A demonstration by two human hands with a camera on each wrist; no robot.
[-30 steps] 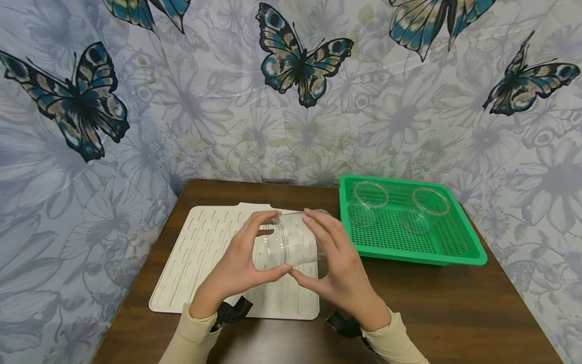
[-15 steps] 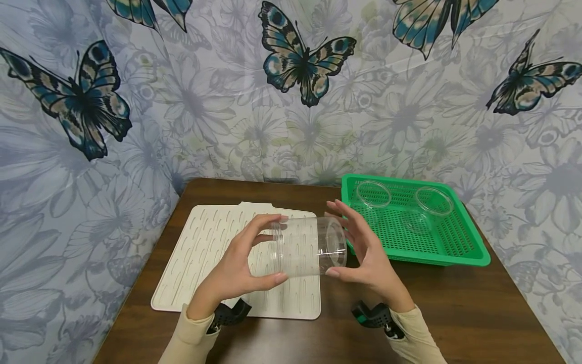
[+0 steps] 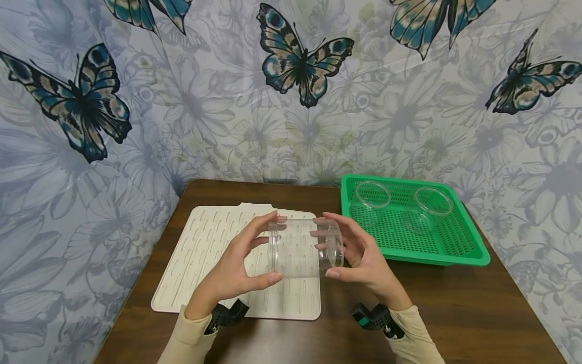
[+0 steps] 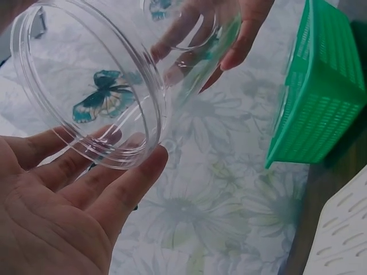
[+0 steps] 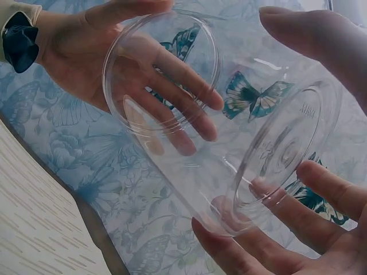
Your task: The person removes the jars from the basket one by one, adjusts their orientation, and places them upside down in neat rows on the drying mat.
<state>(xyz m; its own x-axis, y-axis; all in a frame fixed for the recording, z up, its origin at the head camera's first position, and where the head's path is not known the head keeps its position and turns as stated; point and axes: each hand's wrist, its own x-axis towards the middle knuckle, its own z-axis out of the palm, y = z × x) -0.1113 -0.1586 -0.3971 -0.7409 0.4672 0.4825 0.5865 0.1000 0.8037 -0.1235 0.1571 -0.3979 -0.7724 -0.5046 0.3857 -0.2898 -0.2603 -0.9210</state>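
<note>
A clear jar (image 3: 297, 248) with a ridged mouth lies sideways in the air between my two hands, above the white ribbed mat (image 3: 204, 253). My left hand (image 3: 234, 263) grips its mouth end, thumb in front and fingers behind. At the base end, my right hand (image 3: 370, 263) holds it the same way, its fingers showing through the wall. The left wrist view looks into the jar's mouth (image 4: 155, 106), which appears uncovered. In the right wrist view, raised marks show on the round base (image 5: 281, 143).
A green perforated basket (image 3: 454, 259) stands at the back right with two more clear containers, one at its left (image 3: 373, 202) and one at its right (image 3: 433, 210). The brown wooden table (image 3: 454, 313) ends at a butterfly-patterned backdrop (image 3: 309, 136).
My right hand has moved right along the jar to its base end, and its fingers have closed in behind the wall. My left hand stays at the mouth end.
</note>
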